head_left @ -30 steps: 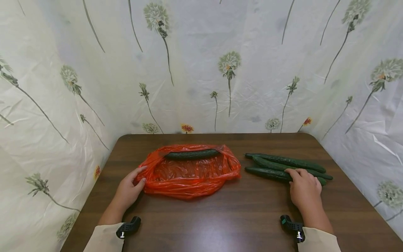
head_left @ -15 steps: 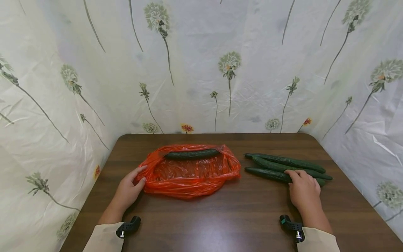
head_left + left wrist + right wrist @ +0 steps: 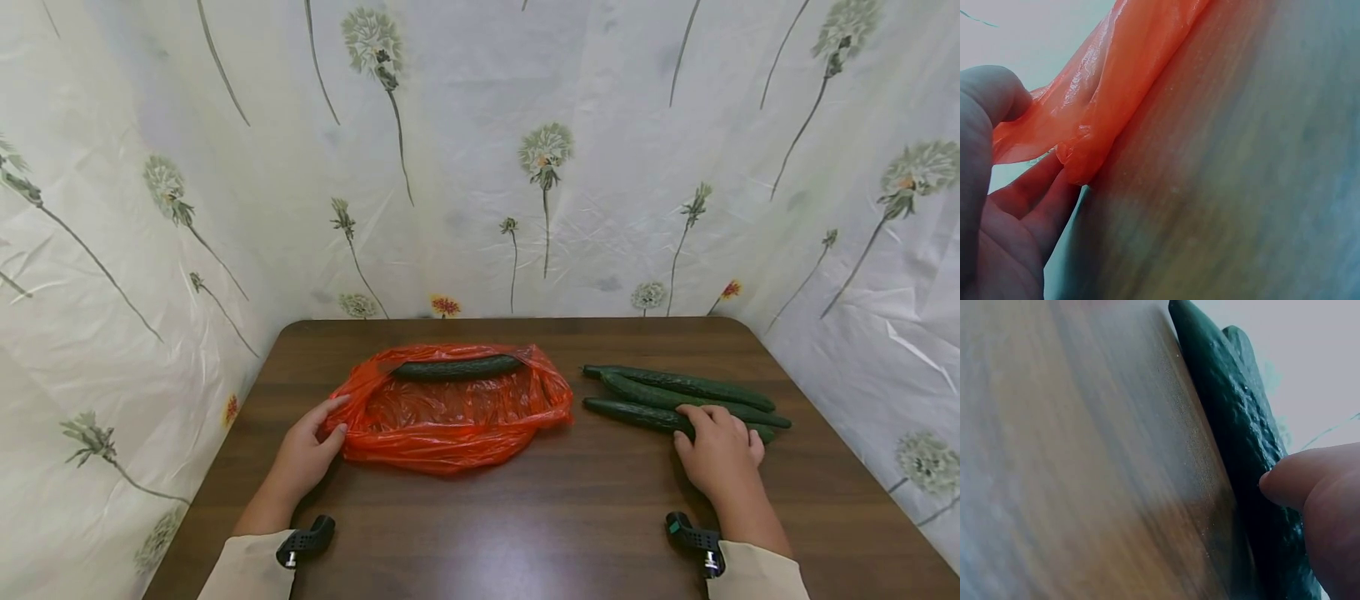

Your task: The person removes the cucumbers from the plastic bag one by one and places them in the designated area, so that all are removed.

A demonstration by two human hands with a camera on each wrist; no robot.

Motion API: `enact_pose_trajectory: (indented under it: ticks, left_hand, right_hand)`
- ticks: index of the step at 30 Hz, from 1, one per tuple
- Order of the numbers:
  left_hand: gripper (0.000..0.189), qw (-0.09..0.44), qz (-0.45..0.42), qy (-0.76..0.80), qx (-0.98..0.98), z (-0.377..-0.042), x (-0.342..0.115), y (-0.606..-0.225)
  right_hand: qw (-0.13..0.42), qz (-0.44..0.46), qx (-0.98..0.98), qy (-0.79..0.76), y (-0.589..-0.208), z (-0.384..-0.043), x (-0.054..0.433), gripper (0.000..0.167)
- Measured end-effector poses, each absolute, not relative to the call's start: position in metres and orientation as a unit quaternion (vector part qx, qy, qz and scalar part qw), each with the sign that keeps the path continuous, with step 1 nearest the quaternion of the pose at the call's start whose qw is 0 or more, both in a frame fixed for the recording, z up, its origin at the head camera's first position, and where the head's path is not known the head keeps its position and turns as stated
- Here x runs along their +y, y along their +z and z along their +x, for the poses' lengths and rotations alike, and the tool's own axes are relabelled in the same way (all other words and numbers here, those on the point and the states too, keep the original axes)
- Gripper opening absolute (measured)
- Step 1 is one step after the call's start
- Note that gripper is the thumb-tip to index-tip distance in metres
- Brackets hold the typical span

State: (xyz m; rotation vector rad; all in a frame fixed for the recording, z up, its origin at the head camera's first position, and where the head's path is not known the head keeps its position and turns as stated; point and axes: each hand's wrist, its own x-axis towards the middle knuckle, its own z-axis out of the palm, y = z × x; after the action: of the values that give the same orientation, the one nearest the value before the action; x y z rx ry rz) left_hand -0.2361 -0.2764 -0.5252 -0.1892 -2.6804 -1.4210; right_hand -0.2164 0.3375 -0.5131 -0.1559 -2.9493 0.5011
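Note:
A red plastic bag (image 3: pixel 450 450) lies on the left half of the table with its mouth spread. Inside, along the far side, is one cucumber (image 3: pixel 457 367). My left hand (image 3: pixel 303 450) holds the bag's left end; in the left wrist view the thumb and fingers are on either side of the red film (image 3: pixel 1094 119). To the right lie three more cucumbers side by side. My right hand (image 3: pixel 720 450) grips the nearest cucumber (image 3: pixel 637 414), its thumb on the near side (image 3: pixel 1241 437). The far cucumber (image 3: pixel 682 383) and middle cucumber (image 3: pixel 652 394) lie just behind it.
The brown wooden table (image 3: pixel 510 525) has rounded back corners. A floral curtain (image 3: pixel 465 208) hangs behind it and at both sides. A strip of bare table separates the bag from the cucumbers.
My right hand has shifted slightly, and its thumb now shows spread out to the left against the nearest cucumber. The left hand and the bag have stayed put.

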Motion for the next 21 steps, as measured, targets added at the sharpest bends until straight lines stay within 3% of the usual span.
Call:
enact_pose_trajectory:
  ticks: [11, 21]
  left_hand:
    - [0.047, 0.057, -0.068, -0.464, -0.882, -0.235, -0.279, -0.526]
    - [0.047, 0.059, -0.074, -0.466, -0.880, -0.237, -0.278, -0.528]
  right_hand:
    - [0.078, -0.048, -0.981, 0.173, -0.515, -0.218, 0.331, 0.049]
    - [0.127, -0.026, -0.973, 0.192, -0.508, -0.217, 0.321, 0.049]
